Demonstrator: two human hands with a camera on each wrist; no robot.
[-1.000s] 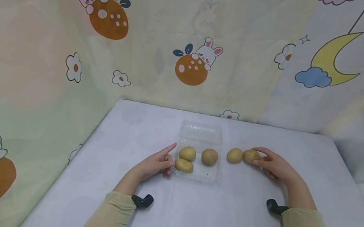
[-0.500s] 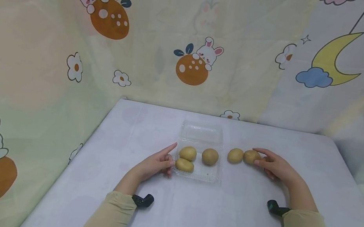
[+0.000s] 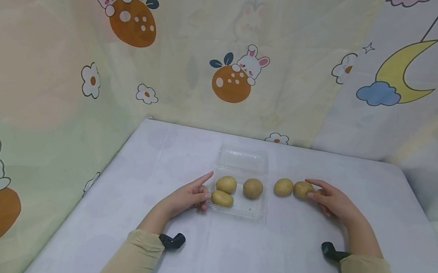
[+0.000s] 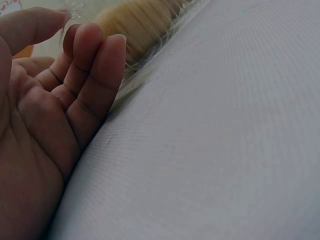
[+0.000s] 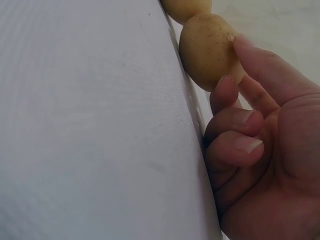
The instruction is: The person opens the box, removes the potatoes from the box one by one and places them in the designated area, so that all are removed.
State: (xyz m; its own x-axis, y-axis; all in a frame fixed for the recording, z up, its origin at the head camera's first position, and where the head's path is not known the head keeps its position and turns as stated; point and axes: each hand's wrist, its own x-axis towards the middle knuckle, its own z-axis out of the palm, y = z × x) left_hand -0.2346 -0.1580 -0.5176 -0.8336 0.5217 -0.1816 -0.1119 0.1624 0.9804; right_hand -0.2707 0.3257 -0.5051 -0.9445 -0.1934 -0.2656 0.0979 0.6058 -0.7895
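Clear plastic forms the open box (image 3: 242,211) we see in the middle of the table, its lid (image 3: 243,159) laid back toward the table's rear edge. Our left hand (image 3: 183,199) steadies the box's left rim: the index finger stretches straight to that side, the thumb meets the rim nearer us, and the other fingers curl in. Our right hand (image 3: 335,203) pinches the held potato (image 3: 301,189) between thumb and index finger, spread only as wide as it is. That potato is beyond the box's right edge, with a loose potato (image 3: 283,187) just beside it, filling much of the way to the box; whether the two touch, we cannot tell. Inside, two oblong potatoes (image 3: 223,198) lie close together by the left wall and a rounder potato (image 3: 253,188) sits nearer the right wall, leaving a strip of floor between and more along the front edge. White cloth (image 3: 241,264) spreads broadly between our forearms and out past both hands to the table's side edges, giving us room sideways, while behind the rear edge a printed curtain (image 3: 189,55) rises.
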